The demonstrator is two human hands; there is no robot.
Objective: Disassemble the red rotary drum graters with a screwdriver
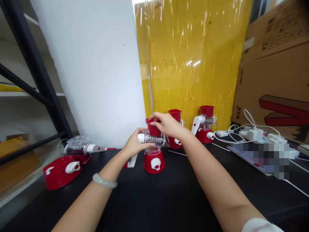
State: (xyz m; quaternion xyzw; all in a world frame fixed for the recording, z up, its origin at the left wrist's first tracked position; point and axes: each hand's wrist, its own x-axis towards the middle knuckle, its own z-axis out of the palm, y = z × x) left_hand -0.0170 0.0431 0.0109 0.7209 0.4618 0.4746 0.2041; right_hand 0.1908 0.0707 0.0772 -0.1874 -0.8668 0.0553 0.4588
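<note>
Upright on the black table stands a rotary drum grater [154, 165] with a red base, a white knob and a clear housing around a metal drum. My left hand [134, 142] is wrapped round the left side of the clear housing, thumb across its front. On top, the red hopper [154, 130] sits over the housing. My right hand [167, 124] is closed on the hopper's rim, fingers bent over its opening. Partly hidden behind my left wrist is a white and red crank handle [132, 161].
Two more rotary graters, one nearer [174, 113] and one farther right [207, 111], stand behind. Another grater [63, 172] lies on its side at left. A tablet [251, 159], white cables and chargers [254, 133] and a large cardboard box [272, 77] occupy the right.
</note>
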